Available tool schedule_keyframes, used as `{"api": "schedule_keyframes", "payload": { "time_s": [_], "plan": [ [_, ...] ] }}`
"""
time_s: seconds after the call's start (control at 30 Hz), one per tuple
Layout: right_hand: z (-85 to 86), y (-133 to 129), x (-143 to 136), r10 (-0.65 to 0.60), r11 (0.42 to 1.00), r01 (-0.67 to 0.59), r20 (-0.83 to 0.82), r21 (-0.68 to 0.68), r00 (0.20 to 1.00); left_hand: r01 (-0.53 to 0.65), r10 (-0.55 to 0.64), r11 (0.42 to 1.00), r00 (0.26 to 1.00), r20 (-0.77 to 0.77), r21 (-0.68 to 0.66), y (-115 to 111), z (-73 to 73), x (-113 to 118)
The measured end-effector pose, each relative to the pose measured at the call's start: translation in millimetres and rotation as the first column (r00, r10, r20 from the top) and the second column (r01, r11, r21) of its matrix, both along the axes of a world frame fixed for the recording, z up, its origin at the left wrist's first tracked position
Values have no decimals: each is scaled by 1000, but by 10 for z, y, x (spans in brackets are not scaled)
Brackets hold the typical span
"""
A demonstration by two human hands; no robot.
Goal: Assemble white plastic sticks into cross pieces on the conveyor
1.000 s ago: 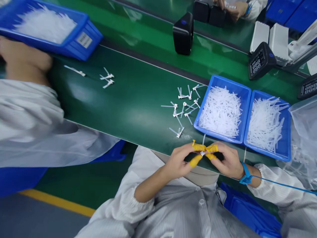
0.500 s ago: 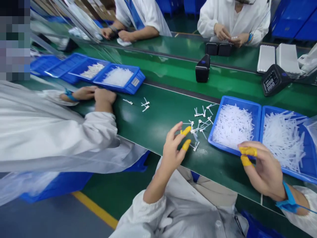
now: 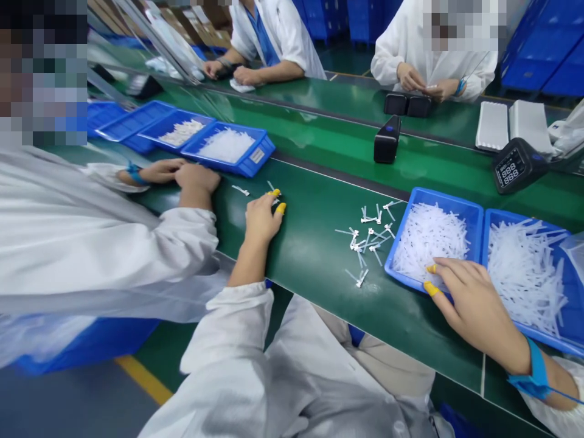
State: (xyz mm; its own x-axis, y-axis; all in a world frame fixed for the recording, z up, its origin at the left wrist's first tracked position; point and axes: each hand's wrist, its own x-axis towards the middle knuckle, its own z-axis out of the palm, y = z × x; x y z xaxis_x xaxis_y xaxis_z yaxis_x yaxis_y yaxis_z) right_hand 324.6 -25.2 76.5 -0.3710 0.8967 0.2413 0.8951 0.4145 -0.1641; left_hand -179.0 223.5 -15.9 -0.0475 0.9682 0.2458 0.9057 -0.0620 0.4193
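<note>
From here my left hand (image 3: 263, 220) is nearest, pale strip (image 3: 271, 185) poking just past its parted fingertips (image 3: 281, 208), can't tell if gripped tbh.

White smock (image 3: 319, 365), beige trousers (image 3: 396, 359)
Loose white sleeves (image 3: 237, 325) — yellow covers (image 3: 430, 288) on thumb and one finger of left hand (image 3: 262, 219) and right hand (image 3: 481, 307); blue wristband (image 3: 535, 371), right side — thin blue cord (image 3: 564, 393).

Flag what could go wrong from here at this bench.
1. The lone white piece lies between the left grip and a co-worker's hand; either might knock it.
2. The right grip reaches over the near rim of a blue tray heaped with thin strips; several could drag out together.
3. Other white pieces lie crossed beside that tray and may tangle.
</note>
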Motion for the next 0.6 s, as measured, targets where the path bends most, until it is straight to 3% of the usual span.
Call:
{"api": "schedule_keyframes", "payload": {
  "time_s": [0.1, 0.23, 0.6],
  "plan": [
    [20, 2, -34, -8, 1000, 8, -50, -7, 999, -3, -1, 991, 1000, 29, 130, -6, -115, -68],
    [31, 6, -44, -39, 999, 36, -100, -32, 994, -4, -9, 980, 998, 60, 200, -48, -177, -105],
    [-61, 1, 7, -33, 999, 35, -195, 4, 980, 15, -91, 927, 978, 186, 374, -176, 36, 90]
  ]
}}
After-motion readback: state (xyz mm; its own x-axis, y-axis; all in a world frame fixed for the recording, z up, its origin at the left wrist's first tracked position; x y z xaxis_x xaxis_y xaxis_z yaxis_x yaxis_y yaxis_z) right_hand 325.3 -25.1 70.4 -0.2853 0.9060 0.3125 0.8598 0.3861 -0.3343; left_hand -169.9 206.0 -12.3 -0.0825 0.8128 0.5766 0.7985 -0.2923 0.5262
